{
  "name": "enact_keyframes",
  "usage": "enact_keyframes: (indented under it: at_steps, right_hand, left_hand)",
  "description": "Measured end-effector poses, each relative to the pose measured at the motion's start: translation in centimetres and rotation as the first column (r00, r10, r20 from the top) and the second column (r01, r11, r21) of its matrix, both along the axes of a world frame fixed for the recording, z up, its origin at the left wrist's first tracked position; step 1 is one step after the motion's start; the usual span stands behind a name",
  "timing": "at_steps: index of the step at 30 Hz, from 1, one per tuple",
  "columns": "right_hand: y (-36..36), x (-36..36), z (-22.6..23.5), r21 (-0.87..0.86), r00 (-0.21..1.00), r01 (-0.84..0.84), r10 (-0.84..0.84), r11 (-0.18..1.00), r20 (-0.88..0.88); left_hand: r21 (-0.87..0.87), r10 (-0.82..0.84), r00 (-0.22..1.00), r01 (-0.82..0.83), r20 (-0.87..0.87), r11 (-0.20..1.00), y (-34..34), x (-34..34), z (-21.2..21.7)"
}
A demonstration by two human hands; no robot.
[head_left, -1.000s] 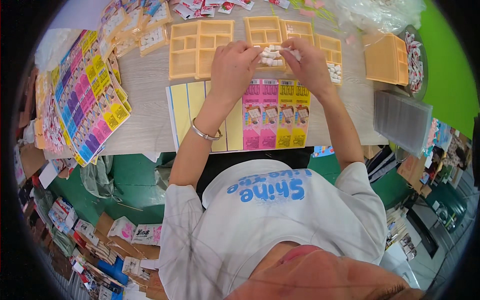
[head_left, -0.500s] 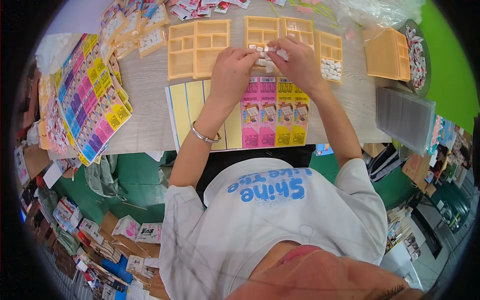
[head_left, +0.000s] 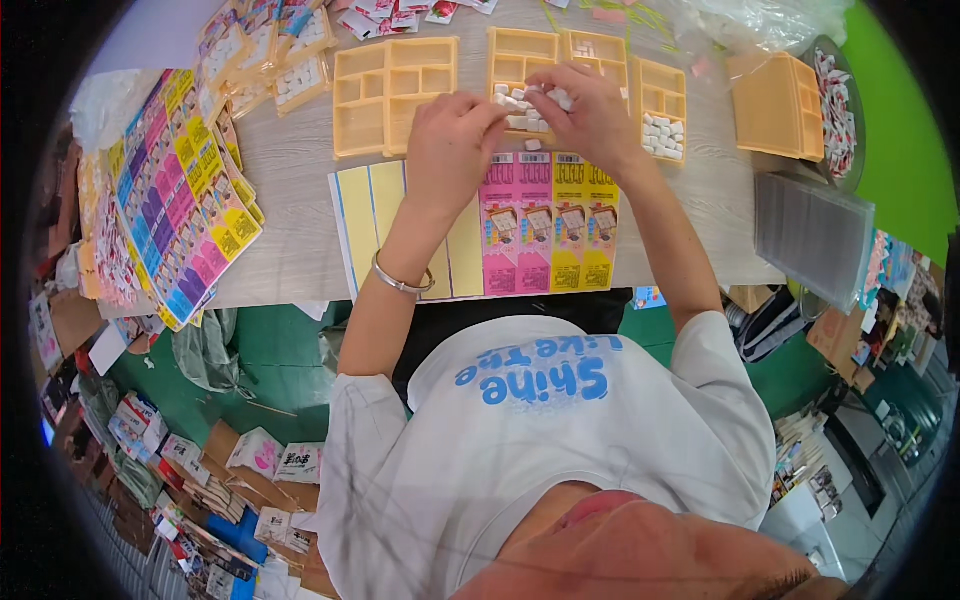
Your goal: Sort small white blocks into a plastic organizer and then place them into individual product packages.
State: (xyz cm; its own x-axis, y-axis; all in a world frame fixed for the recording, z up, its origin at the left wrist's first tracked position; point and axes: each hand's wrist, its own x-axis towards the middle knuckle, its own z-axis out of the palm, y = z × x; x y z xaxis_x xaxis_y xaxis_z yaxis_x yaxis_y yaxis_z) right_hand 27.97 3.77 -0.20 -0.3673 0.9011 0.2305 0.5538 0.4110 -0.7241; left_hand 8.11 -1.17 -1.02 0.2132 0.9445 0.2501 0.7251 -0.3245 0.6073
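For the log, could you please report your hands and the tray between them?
Left hand at yellow tray, grip unclear. Right hand holds white pieces; more in tray. One loose piece outside.

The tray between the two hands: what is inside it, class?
Small white pieces lie in the near part of the tray. What lies beneath the left hand and right hand cannot be seen.

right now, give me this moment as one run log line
left hand: at left edge of cream tray | right hand: curled over white pieces | loose piece: between tray and printed sheet
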Motion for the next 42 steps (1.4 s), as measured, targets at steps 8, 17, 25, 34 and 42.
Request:
enact_keyframes:
  at_steps: [8,17,25,34,42]
  right_hand:
    - [0.8,-1.2,-0.7,0.06,0.982,-0.066,0.054,0.996,0.181]
    - [0.3,-0.5,0.1,0.068,0.973,-0.109,0.092,0.992,0.211]
    - [0.0,2.3,0.5,-0.51,0.803,0.021,-0.318,0.86,-0.504]
    - [-0.9,2.4,-0.4,-0.724,0.729,-0.144,-0.423,0.674,-0.538]
    - [-0.4,1.2,-1.4,-0.097,0.997,0.036,-0.042,0.995,-0.062]
  left_hand:
    - [0.068,-0.048,0.998,0.051,-0.043,0.996,0.1,-0.5,-0.1]
    - [0.122,0.025,0.975,0.002,-0.22,0.993,0.6,-0.9,0.0]
    - [0.15,-0.034,0.943,0.088,-0.331,0.985,-0.5,-0.1,-0.6]
    - [0.042,-0.085,0.924,0.108,-0.372,0.993,-1.6,0.9,-0.5]
    - [0.129,-0.077,0.974,0.106,-0.212,0.986,-0.9,0.9,-2.3]
